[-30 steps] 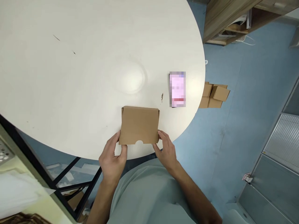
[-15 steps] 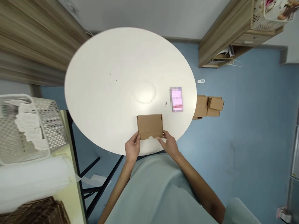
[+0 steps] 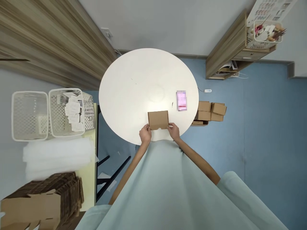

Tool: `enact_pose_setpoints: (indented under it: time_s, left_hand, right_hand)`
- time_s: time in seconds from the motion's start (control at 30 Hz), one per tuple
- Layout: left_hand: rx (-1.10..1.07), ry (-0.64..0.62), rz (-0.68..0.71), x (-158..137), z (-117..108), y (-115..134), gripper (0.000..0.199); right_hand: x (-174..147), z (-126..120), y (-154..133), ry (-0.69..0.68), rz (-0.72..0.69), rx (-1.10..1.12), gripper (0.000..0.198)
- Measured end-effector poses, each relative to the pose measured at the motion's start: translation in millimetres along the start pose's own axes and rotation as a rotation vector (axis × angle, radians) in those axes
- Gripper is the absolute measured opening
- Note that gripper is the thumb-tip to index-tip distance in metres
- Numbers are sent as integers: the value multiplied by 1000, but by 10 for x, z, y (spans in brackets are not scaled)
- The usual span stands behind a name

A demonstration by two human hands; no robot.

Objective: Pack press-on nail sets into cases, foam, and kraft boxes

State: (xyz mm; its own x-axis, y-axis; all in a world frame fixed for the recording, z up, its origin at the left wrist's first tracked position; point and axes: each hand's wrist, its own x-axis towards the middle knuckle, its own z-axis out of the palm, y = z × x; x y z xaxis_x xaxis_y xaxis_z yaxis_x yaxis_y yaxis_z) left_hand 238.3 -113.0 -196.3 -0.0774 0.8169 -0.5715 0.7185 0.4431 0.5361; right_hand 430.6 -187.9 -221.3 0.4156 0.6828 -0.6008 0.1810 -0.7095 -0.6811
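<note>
Seen from higher now. Still gripping rectangular cardboard box [image 3: 158, 119] with left hand [image 3: 145, 134] and right hand [image 3: 174, 131], by near edge of round white table [image 3: 124, 95].

Room left of box [image 3: 158, 120] — pink item [image 3: 181, 100] obstructs right.

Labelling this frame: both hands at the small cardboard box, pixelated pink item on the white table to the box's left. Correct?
Wrong side: the head view shows the pixelated pink item right of the small cardboard box. Rest holds: left hand and right hand at the box, item on the white table.
</note>
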Motion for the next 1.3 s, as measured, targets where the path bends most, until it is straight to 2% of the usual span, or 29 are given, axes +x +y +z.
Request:
enact_pose_setpoints:
  time_s: [0.13,0.27,0.4,0.5,0.6,0.7,0.8,0.97,1.17,1.3]
  left_hand:
    - [11,-12,9,33,19,-27,46]
    - [31,-27,28,82,28,-51,47]
    - [-32,-65,62,81,-2,-24,48]
    - [-55,-80,72,-1,-83,39,45]
    - [-46,-35,108,-166,-214,98,43]
    - [-51,12,172,-336,-336,117,47]
    - [-35,-1,168,-404,-391,100,48]
    - [-118,-88,176,-302,-365,40,48]
    - [-69,-197,278,-179,-337,-44,56]
    - [-85,-187,289,-155,-299,-75,53]
  right_hand:
    - [30,-3,20,12,-20,-52,27]
    - [82,-26,53,19,-38,-91,36]
    - [102,-63,51,18,-156,-70,45]
    - [53,-107,-26,23,-243,-8,44]
    - [-65,-205,-157,35,-285,58,36]
    - [-206,-354,-278,46,-278,81,35]
    - [-293,-488,-331,48,-228,-1,39]
    - [-306,-536,-257,13,-160,13,33]
    - [-312,-442,-69,19,-276,159,55]
    - [-276,-397,7,17,-292,160,59]
